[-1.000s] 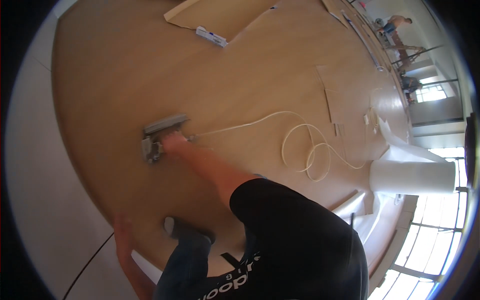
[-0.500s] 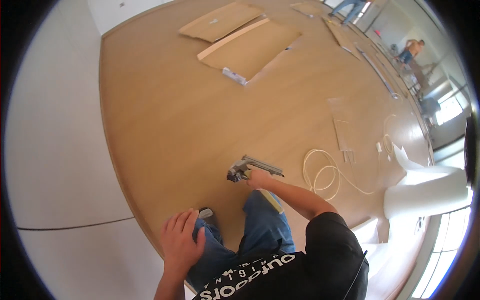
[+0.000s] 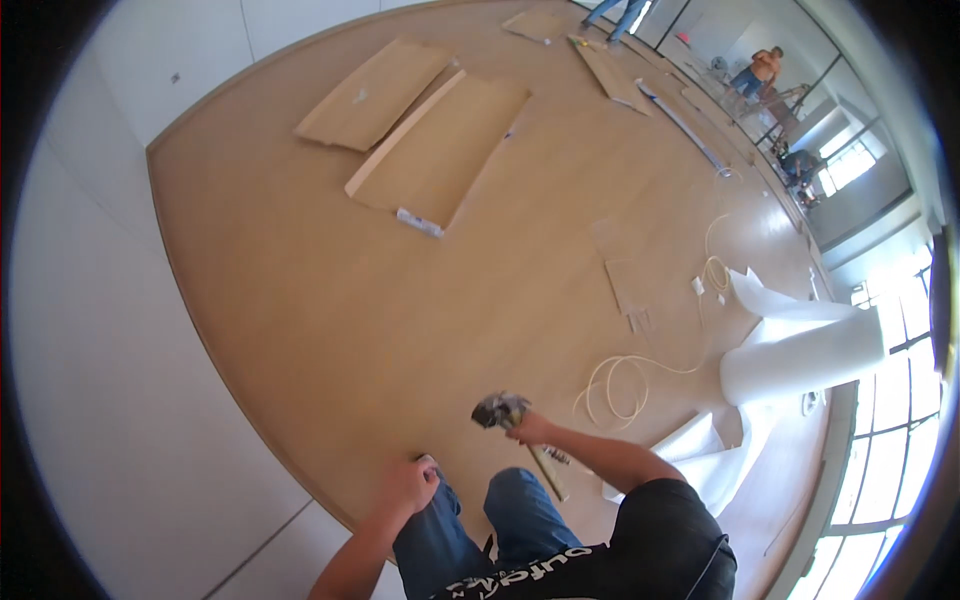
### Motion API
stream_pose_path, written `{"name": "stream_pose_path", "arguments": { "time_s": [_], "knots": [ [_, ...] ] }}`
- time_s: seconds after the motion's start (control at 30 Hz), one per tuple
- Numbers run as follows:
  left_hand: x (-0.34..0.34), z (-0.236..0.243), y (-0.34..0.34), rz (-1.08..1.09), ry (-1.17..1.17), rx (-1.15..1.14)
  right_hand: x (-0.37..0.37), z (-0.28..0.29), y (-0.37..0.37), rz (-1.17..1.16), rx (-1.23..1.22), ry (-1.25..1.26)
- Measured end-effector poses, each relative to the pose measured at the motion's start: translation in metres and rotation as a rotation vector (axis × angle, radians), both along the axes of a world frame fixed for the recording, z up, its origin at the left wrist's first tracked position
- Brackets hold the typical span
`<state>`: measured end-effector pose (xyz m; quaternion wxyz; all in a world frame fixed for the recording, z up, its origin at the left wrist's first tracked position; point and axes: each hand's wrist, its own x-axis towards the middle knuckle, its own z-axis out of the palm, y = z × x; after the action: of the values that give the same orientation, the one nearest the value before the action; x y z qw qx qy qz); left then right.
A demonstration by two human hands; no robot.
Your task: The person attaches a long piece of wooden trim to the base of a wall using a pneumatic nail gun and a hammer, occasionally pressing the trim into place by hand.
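Head view: my right grip [image 3: 530, 428] is wrapped around a dark handheld tool [image 3: 499, 410] just ahead of the knees [image 3: 515, 490]; I judge this a carrying step, next calling for clearance from the coiled hose [image 3: 622, 357]; I can't tell whether my left grip [image 3: 408, 486] is closed

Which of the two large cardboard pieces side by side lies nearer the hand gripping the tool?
The right piece, with a white strip at its near corner, lies nearer the right hand; the left piece, bearing a pale patch, is farther.
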<state>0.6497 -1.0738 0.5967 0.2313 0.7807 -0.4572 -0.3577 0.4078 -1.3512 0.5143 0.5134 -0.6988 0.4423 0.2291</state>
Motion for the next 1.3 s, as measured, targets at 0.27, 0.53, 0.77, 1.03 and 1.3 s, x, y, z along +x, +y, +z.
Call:
{"name": "stream_pose_path", "arguments": {
  "time_s": [0.27,0.53,0.77,1.03,1.3],
  "knots": [
    [0.021,0.07,0.071,-0.118,-0.033,0.31,0.049,0.233,0.027,0.384,0.087,0.185],
    [0.194,0.135,0.143,-0.056,0.317,0.368,0.002,0.36,-0.01,0.043,0.085,0.514],
    [0.438,0.234,0.027,0.104,-0.045,0.242,0.05,0.371,-0.024,-0.011,-0.093,0.614],
    [0.478,0.181,0.006,0.184,-0.247,-0.142,0.134,0.312,-0.08,-0.038,0.106,0.566],
    [0.568,0.225,0.064,-0.09,-0.292,0.381,0.415,0.286,-0.226,0.522,-0.125,0.33]
  ]
}}
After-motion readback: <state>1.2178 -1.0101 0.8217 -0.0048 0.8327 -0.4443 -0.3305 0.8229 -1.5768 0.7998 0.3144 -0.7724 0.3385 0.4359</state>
